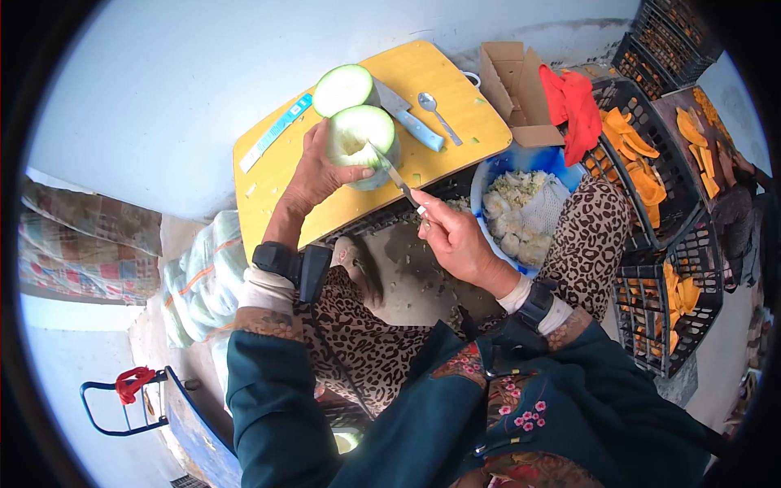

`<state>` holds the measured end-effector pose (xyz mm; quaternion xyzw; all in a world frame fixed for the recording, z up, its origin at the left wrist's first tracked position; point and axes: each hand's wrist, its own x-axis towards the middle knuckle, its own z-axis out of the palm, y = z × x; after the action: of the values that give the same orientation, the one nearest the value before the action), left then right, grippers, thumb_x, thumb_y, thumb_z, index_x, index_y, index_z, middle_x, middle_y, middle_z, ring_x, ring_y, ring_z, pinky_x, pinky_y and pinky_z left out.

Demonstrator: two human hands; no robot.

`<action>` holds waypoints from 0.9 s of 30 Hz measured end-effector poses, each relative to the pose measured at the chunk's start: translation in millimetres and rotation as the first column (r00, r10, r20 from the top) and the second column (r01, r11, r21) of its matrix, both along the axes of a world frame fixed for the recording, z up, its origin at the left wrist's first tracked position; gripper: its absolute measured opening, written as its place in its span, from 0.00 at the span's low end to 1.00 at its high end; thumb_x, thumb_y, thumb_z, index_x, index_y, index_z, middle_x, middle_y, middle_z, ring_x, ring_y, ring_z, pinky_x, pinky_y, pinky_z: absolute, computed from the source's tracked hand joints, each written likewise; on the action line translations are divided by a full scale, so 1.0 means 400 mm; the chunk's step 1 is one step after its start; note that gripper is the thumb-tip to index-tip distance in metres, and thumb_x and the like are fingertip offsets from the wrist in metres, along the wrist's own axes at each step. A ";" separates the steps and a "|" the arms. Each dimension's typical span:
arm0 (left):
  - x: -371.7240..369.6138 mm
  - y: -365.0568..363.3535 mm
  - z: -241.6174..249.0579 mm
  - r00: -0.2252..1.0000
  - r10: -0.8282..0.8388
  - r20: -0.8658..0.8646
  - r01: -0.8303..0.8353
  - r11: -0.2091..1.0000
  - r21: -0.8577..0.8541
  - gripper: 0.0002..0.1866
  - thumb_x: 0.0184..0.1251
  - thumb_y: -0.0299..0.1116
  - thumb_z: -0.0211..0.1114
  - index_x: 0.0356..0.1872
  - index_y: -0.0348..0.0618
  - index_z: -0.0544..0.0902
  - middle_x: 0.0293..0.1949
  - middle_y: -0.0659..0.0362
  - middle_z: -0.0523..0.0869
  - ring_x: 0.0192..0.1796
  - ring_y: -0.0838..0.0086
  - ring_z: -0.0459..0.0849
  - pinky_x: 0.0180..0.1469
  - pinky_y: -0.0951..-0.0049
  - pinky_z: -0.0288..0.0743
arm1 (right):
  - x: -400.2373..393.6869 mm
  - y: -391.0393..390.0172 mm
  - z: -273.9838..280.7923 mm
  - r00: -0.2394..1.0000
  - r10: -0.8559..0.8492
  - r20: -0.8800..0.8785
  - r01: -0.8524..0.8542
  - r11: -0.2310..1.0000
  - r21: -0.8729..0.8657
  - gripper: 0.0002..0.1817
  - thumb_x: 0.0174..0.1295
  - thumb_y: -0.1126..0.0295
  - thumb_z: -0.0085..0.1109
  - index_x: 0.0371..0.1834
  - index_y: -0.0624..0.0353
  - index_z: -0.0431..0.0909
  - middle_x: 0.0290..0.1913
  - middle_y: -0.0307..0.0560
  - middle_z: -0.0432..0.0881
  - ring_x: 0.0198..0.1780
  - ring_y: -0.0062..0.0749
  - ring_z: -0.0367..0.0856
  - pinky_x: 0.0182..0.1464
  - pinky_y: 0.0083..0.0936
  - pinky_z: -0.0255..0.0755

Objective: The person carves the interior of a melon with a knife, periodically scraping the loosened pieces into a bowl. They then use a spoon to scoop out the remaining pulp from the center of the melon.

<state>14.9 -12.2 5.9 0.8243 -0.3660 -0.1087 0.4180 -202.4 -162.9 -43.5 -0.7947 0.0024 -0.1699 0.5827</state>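
My left hand (317, 169) grips the near half of a cut green-skinned melon or gourd (371, 124), fingers on its left side and thumb at the front. A small knife (394, 175) is in my closed right hand (455, 236), its blade at the near edge of the pale flesh. The flesh is hollowed in the middle. Behind it stands another cut piece (345, 88), its pale face up. To the right on the yellow table (439, 77) lie a blue-handled cleaver (419, 130) and a metal spoon (439, 116). A blue and white strip (277, 132) lies at the left.
A blue basin (488, 175) below the table holds pale scraps and a net. An open cardboard box (521, 93), a red cloth (572, 110) and black crates (679, 191) with orange slices stand right. Another person's hand (736, 163) is at far right.
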 end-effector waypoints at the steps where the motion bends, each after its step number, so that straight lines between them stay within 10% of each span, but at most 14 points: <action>1: 0.002 -0.001 0.002 1.000 -0.023 0.005 0.023 1.000 0.005 0.59 0.32 0.55 0.84 0.69 0.41 0.65 0.65 0.45 0.65 0.71 0.52 0.59 0.73 0.56 0.58 | -0.007 -0.004 -0.002 1.000 0.007 0.008 -0.007 1.000 0.013 0.26 0.62 0.83 0.48 0.66 0.67 0.67 0.41 0.61 0.82 0.37 0.44 0.84 0.42 0.33 0.78; 6: 0.018 0.000 -0.015 0.999 -0.048 0.015 0.047 0.999 0.008 0.62 0.32 0.57 0.83 0.71 0.38 0.61 0.66 0.43 0.62 0.72 0.52 0.57 0.74 0.56 0.57 | -0.058 -0.007 -0.037 0.980 -0.162 0.119 0.172 0.982 -0.075 0.24 0.66 0.81 0.46 0.68 0.64 0.68 0.34 0.48 0.81 0.35 0.27 0.82 0.40 0.24 0.76; 10: 0.020 0.007 -0.032 1.000 0.013 0.001 -0.013 0.999 0.033 0.69 0.32 0.60 0.83 0.73 0.30 0.52 0.69 0.40 0.54 0.74 0.50 0.55 0.74 0.56 0.56 | -0.057 -0.054 -0.076 0.947 -0.259 0.190 0.310 0.891 -0.331 0.25 0.63 0.83 0.48 0.66 0.65 0.69 0.39 0.57 0.82 0.39 0.41 0.83 0.46 0.31 0.77; 11: 0.019 0.008 -0.032 1.000 0.014 -0.010 -0.014 0.999 0.038 0.71 0.32 0.60 0.83 0.73 0.29 0.51 0.69 0.39 0.53 0.74 0.50 0.55 0.74 0.57 0.56 | -0.057 -0.059 -0.077 0.977 -0.198 0.075 0.212 0.932 -0.293 0.25 0.60 0.83 0.49 0.63 0.70 0.68 0.45 0.64 0.80 0.44 0.57 0.80 0.49 0.41 0.74; 14: 0.018 -0.001 -0.026 0.999 0.016 0.048 -0.020 0.997 0.072 0.73 0.31 0.62 0.83 0.73 0.28 0.49 0.70 0.37 0.51 0.74 0.48 0.56 0.74 0.57 0.58 | -0.031 -0.046 -0.056 0.923 -0.375 0.084 0.385 0.895 -0.224 0.25 0.61 0.82 0.48 0.64 0.70 0.66 0.44 0.66 0.78 0.45 0.60 0.78 0.48 0.43 0.73; 27: 0.013 -0.005 -0.030 0.997 0.034 0.065 -0.039 0.996 0.078 0.72 0.31 0.59 0.84 0.74 0.29 0.50 0.70 0.40 0.52 0.73 0.49 0.59 0.73 0.58 0.61 | -0.041 0.040 0.000 0.981 -0.124 0.150 0.143 0.982 -0.125 0.27 0.61 0.83 0.47 0.67 0.74 0.61 0.44 0.63 0.77 0.41 0.49 0.80 0.47 0.36 0.76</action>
<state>20.2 -14.1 -6.3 0.8497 -0.3596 -0.0893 0.3752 -218.7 -146.9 -43.4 -0.8163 0.0028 -0.2643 0.5136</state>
